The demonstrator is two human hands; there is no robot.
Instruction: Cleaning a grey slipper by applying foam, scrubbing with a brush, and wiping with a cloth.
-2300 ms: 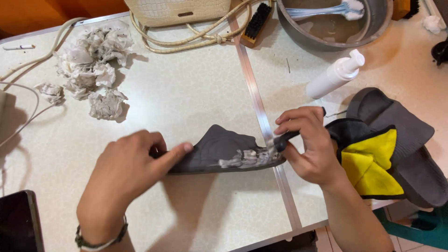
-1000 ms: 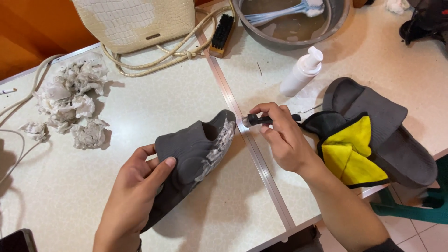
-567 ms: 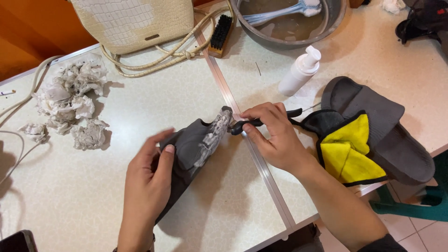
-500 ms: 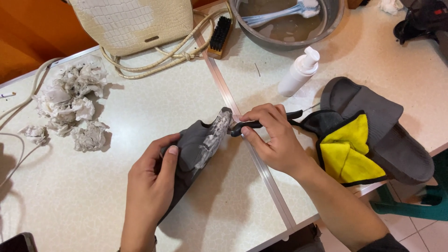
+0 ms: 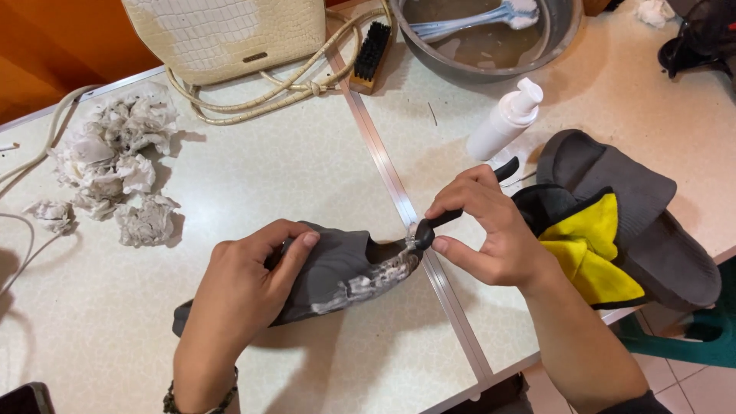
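Grey slip-on shoe (image 5: 337, 268) lay on its side on the tabletop (image 5: 291, 176), pinned under the left hand (image 5: 245, 287), whose fingers curled closed over its upper. Its fabric looked soft and light, likely to buckle unless gripped around the firmer sole edge. At its toe the right hand (image 5: 491, 238) pinched a small dark brush (image 5: 460, 207) between thumb and fingers, bristles touching the foamy sole. Beyond that hand stood a plain white pump bottle (image 5: 502, 123) and a grey basin (image 5: 491, 38) of murky water; just right of it lay the second shoe (image 5: 636, 222) with a yellow cloth (image 5: 594, 249). Crumpled paper (image 5: 115, 161) sat well beyond the left hand.
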